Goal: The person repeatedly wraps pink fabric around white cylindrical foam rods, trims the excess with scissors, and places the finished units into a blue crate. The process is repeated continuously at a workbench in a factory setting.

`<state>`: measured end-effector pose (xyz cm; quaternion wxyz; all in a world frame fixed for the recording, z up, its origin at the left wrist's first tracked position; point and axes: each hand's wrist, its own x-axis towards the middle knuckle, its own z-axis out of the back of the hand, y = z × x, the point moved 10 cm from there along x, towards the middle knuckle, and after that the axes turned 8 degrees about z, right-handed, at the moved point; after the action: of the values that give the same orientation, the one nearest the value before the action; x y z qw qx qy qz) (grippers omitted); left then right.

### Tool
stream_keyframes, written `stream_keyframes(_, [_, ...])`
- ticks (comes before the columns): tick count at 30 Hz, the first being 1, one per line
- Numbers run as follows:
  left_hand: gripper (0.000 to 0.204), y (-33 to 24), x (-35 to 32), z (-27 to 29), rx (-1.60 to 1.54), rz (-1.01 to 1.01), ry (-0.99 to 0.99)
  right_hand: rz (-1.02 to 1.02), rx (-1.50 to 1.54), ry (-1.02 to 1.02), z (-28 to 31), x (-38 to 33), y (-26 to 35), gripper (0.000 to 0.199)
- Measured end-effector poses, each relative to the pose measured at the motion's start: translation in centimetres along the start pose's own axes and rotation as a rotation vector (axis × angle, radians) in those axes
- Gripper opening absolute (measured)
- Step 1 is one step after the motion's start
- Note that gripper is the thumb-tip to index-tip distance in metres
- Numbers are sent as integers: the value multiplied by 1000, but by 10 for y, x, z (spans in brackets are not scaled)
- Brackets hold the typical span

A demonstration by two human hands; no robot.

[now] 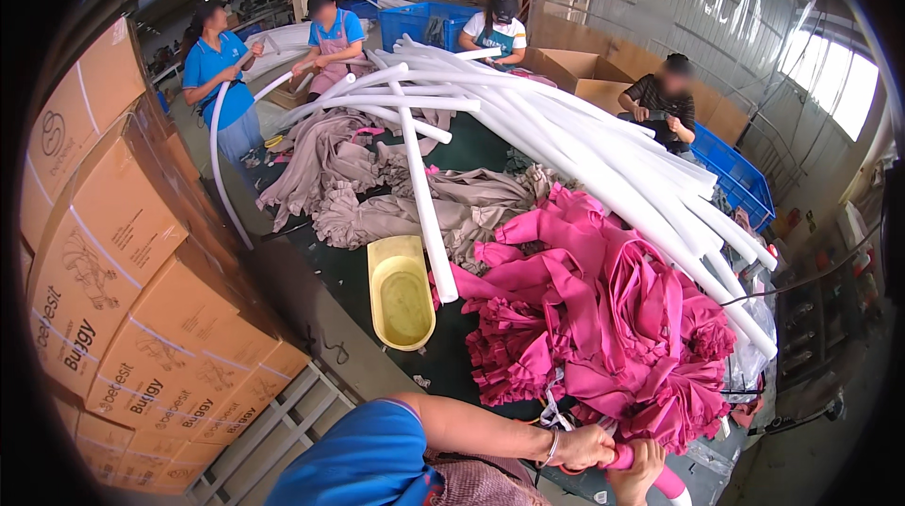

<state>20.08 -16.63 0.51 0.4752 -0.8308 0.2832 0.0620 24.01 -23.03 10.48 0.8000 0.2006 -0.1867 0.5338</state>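
Both hands meet at the lower edge, closed on one pink-covered foam tube (660,476). The left hand (586,447), a bracelet at its wrist, has its grip wrapped round the pink fabric, while the right hand (641,468) clasps the tube just beside it from below. Directly above the grip lies a heap of pink ruffled covers (603,317) on the dark green surface (349,270). Farther beyond are a yellow tub (403,294), beige covers (396,190) and bare white foam tubes (584,143).
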Motion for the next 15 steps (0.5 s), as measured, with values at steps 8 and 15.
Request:
stream_keyframes(8, [23, -11, -21, -28, 361, -200, 40, -144, -163, 109, 17, -74, -24, 50])
stream_keyframes(15, [28, -33, -28, -10, 1191, -398, -272, -156, -245, 180, -28, -94, -30, 64])
